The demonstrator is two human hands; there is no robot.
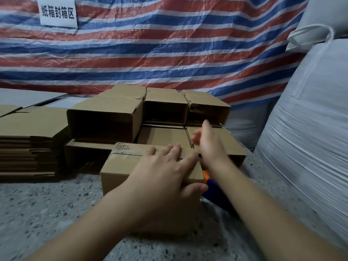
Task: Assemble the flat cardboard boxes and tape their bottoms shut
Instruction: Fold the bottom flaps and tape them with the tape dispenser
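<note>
Box (120,166) lies under spread left fingers (169,150); blurred right fingers (204,129) loose above it.

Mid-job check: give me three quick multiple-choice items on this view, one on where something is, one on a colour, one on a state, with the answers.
1. Where is the stack of flat cardboard boxes?
A. left of the assembled boxes
B. on the white sack
C. under the left hand

2. What colours is the striped tarp?
A. green and yellow
B. red, blue and white
C. black

3. How is the left hand?
A. gripping a tape roll
B. balled in a fist
C. pressing flat on the taped box

Answers: 1 A, the stack sits at the left edge; 2 B, its stripes show those colours; 3 C, straight fingers lie across the seam.
</note>
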